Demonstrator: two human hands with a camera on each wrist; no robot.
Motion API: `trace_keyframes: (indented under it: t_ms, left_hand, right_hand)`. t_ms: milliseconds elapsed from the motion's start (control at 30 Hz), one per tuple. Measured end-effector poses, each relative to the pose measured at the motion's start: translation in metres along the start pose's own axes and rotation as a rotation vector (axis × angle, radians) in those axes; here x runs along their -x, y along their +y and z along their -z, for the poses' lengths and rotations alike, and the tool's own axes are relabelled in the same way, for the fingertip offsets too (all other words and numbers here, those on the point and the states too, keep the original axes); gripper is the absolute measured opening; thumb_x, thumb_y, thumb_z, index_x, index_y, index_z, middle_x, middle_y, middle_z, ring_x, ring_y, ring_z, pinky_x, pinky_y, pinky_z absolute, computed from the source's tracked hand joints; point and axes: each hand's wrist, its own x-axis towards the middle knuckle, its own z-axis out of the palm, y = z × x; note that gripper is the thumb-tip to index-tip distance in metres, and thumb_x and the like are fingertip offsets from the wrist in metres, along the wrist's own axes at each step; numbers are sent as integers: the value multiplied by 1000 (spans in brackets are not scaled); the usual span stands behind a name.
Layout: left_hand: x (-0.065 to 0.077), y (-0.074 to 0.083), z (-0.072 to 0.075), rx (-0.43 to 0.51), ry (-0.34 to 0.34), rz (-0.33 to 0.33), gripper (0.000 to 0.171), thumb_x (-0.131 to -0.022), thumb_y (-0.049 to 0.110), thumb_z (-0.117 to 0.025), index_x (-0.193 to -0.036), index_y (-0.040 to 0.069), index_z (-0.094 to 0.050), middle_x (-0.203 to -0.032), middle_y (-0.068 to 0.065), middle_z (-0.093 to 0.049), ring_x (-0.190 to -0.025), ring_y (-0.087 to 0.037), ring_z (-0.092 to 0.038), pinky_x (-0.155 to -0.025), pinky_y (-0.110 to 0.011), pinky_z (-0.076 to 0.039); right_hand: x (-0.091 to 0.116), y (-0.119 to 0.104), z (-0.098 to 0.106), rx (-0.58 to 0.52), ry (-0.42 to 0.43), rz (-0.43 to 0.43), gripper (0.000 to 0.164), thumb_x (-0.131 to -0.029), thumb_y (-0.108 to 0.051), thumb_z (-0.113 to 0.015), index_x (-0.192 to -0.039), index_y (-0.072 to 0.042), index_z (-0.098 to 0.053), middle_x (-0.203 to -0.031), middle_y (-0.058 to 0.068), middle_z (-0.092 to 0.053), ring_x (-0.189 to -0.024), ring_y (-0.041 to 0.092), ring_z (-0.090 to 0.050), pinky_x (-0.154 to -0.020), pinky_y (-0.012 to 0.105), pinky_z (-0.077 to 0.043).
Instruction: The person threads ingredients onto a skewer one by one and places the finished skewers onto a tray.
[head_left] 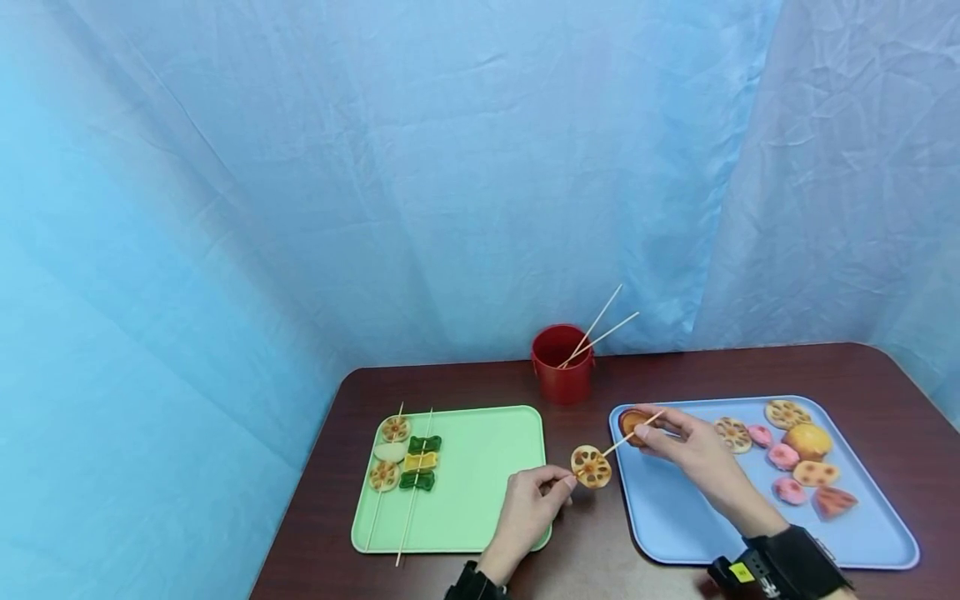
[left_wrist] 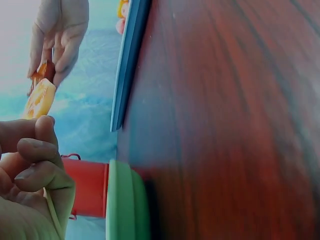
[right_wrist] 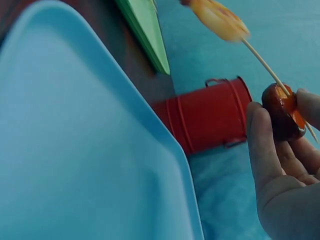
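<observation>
My left hand (head_left: 528, 507) pinches a thin wooden skewer (head_left: 619, 444) that carries a lotus root slice (head_left: 591, 467) close to the fingers. The skewer slants up to the right. Between the fingers and thumb of my right hand (head_left: 697, 458) is a round piece, dark brown outside and orange inside (right_wrist: 281, 120), perhaps a mushroom cap. In the right wrist view, the skewer's tip crosses over its orange face; I cannot tell whether it pierces it. The left wrist view has the lotus root slice (left_wrist: 41, 100) between both hands, just short of the brown piece.
A green tray (head_left: 487, 475) on the left bears two loaded skewers (head_left: 420, 460). On the right, a blue tray (head_left: 690, 533) holds lotus root slices (head_left: 787, 413), pink pieces (head_left: 783, 456), a yellow lump (head_left: 808, 440) and others. Behind stands a red bucket (head_left: 564, 383) with two skewers.
</observation>
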Motion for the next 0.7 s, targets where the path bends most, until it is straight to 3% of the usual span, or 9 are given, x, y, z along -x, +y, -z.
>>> trace_keyframes:
  t_ms: [267, 500, 700]
  left_hand:
    - [-2, 5, -5, 28, -3, 18, 17, -97, 14, -70, -93, 0, -78, -64, 7, -65, -45, 3, -50, -45, -17, -43]
    - [-1, 7, -4, 36, -11, 50, 17, -97, 14, -69, -94, 0, -78, -66, -2, -68, -46, 1, -51, -45, -17, -40]
    - [-1, 3, -1, 44, 7, 31, 17, -96, 15, -70, -93, 0, -78, -67, -2, -69, -49, 1, -52, -48, -17, -43]
  right_hand:
    - [1, 6, -18, -69, -55, 28, 55, -103, -21, -67, -146, 10, -49, -130, 27, -64, -101, 9, -72, -88, 42, -58]
    - [1, 6, -24, -77, -84, 9, 55, -103, -20, -66, -146, 10, -48, -134, 27, -62, -103, 8, -71, -89, 39, -59]
    - [2, 5, -17, -61, -88, -11, 57, -106, -28, -62, -147, 8, -47, -135, 25, -61, -105, 11, -70, -90, 41, -58]
